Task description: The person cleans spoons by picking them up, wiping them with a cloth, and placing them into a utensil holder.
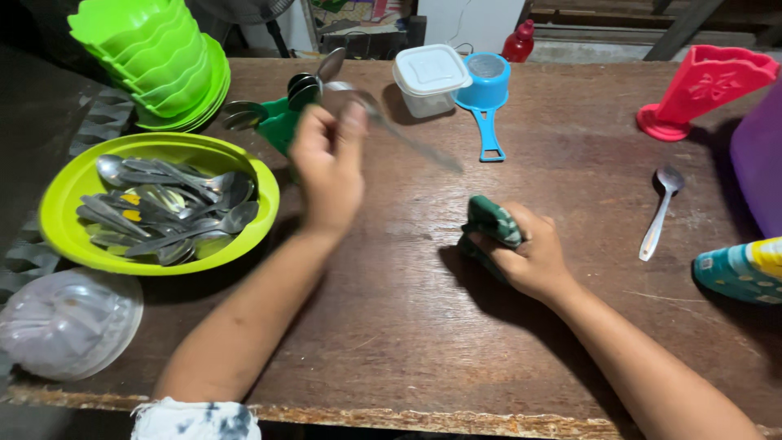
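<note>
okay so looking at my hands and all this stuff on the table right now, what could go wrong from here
The left hand holds a blurred metal spoon close to the clear lidded plastic tub and blue plastic strainer; a wide swing might knock them. The green holder of spoons beside that hand could tip. The clear plastic lid sits near the wooden table's edge and may slide off.

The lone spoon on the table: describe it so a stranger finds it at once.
Start at the pink holder on the wooden table. Just below it lies the spoon, bowl upward. It lies by itself on bare wood, unlike the spoons heaped in the green bowl.
</note>
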